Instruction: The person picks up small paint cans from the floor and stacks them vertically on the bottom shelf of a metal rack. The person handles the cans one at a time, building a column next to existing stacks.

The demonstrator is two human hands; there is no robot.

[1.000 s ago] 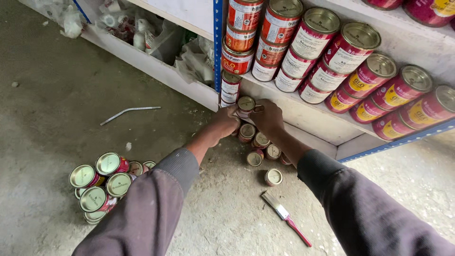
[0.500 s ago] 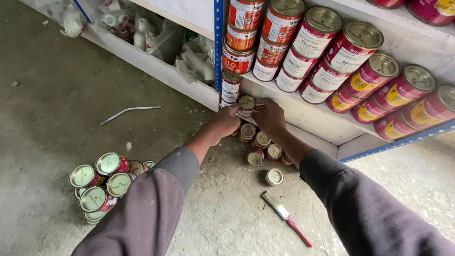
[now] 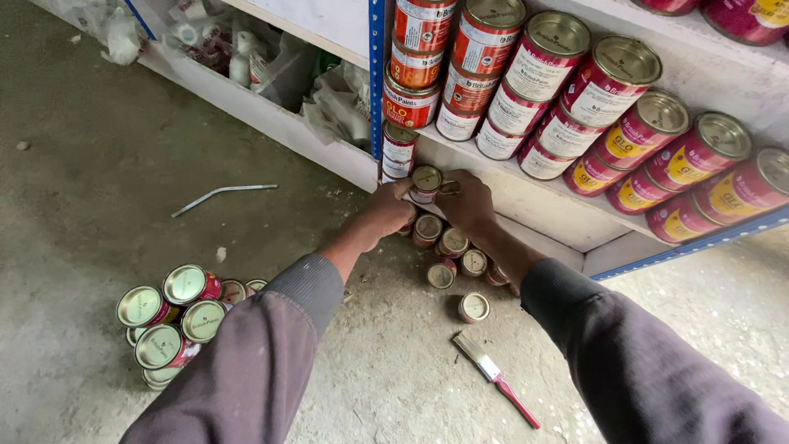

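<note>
Two hands meet on one small tin [image 3: 426, 182] at the lower shelf edge [image 3: 526, 197]: left hand [image 3: 386, 212] fingers wrap its left side, right hand [image 3: 467, 201] fingers close on its right side, both grasping it. Small tin stands about upright, long axis vertical, gold lid facing the camera, red-and-white label band below. Just above the left fingers a stack of same-size small tins [image 3: 399, 151] sits against the blue shelf post [image 3: 376, 82]. Just below the fingers, loose small tins [image 3: 450, 256] crowd the concrete floor [image 3: 99, 189], lids up. Above the right fingers, larger red cans [image 3: 526, 74] lie stacked on their sides, gold lids outward; further right magenta cans [image 3: 699, 168] carry yellow label patches. Well below the right fingers lies a red-handled paintbrush [image 3: 496, 376]. Far left of the left fingers, a cluster of cans [image 3: 168, 316] with gold lids.
</note>
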